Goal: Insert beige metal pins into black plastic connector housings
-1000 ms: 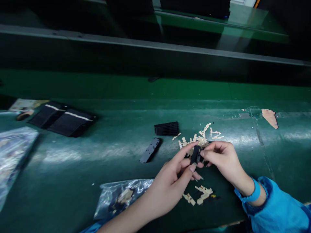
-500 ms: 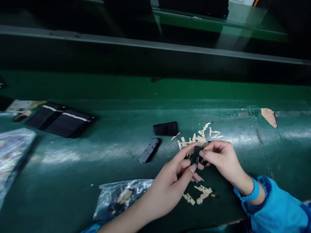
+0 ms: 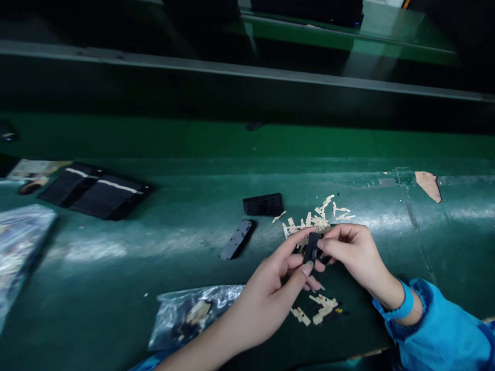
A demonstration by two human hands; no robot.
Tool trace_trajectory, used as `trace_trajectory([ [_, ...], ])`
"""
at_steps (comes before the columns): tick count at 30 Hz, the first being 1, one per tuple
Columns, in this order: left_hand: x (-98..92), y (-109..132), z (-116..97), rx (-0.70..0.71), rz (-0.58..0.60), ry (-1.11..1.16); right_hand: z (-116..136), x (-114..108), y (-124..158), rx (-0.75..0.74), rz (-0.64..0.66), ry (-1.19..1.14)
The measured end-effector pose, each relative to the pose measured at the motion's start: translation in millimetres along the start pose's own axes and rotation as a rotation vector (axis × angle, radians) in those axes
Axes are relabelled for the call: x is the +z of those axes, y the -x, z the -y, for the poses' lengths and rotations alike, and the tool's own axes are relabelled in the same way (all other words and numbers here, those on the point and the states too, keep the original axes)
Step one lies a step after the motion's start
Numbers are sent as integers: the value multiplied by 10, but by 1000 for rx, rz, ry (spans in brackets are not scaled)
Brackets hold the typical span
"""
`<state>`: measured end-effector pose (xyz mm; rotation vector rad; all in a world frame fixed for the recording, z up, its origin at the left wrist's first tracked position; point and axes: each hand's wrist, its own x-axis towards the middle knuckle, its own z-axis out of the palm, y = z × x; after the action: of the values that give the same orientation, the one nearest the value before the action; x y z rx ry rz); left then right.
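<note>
A small black plastic part (image 3: 311, 247) is held between the thumb and fingers of my left hand (image 3: 276, 291). My right hand (image 3: 353, 252) pinches at the part's right side, its thumb and index fingertip pressed together there; whether a small piece sits in that pinch is hidden. Behind my fingers lies a loose pile of cream-coloured flat pieces (image 3: 309, 220). Nearer to me, below the hands, are more cream pieces (image 3: 327, 309) with a tiny yellow piece (image 3: 339, 310) beside them.
A black ribbed stack (image 3: 263, 205) and a flat dark plate with holes (image 3: 235, 239) lie left of the pile. A clear plastic bag of parts (image 3: 193, 314) is by my left forearm. Farther left are black pouch-like items (image 3: 95, 190) and another bag (image 3: 23, 247). A cardboard scrap (image 3: 428, 186) lies right.
Both hands stay in almost the same place around the black plastic part. The view has shifted very slightly; the things on the table have not moved.
</note>
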<state>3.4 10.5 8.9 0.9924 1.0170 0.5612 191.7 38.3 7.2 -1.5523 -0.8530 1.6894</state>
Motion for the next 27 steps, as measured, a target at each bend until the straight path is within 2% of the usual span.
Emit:
trace_trajectory([
  [22, 19, -3, -24, -50, 3, 87, -22, 37, 22, -48, -29, -20],
  [27, 4, -4, -24, -43, 6, 97, -92, 23, 23, -89, 12, -7],
])
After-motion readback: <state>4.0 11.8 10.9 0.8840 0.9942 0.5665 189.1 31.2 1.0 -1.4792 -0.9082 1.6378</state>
